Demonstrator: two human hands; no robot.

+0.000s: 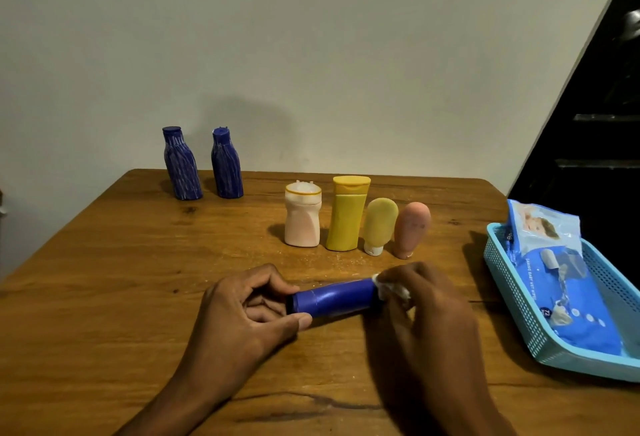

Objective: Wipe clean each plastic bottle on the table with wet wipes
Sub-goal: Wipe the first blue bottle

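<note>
Low in the centre of the frame, a blue bottle (337, 299) lies sideways over the wooden table (104, 297). Left hand (242, 311) pinches its cap end; right hand (426, 307) presses a white wet wipe (393, 288) around the other end. Behind stand two streaked blue bottles (181, 164), then white, yellow and pink ones, against a pale wall (311, 37). At right, a turquoise basket (519, 297) holds the wipes pack (568, 297)

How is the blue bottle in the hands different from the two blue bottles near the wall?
The held bottle lies sideways between the left hand and right hand; the far bottles stand upright. The held bottle looks plain blue; the far bottles show pale streaks. All are blue.
</note>
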